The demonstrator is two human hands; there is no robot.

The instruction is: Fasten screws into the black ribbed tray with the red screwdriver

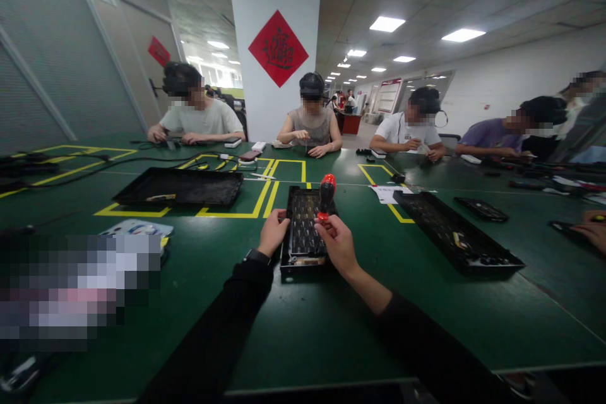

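A shallow black plastic tray [303,268], with rows of small shapes inside, lies right in front of me. My left hand [273,232] holds its left edge between thumb and fingers, a dark watch band at the wrist. Over the tray's right side my right hand [338,245] pinches a screwdriver [326,197] low down, just beneath its handle. That red and black handle points upward; the tip is hidden by my fingers and the tray. A tan strip [308,261] lies inside the tray's near end.
Another black tray [208,186] lies at the left back, a third [459,233] at the right. A pixelated bundle [95,290] covers the near left of the green table [227,341]. Cables [95,167] run across the left. Several people sit opposite; a co-worker's hand [594,230] shows at far right.
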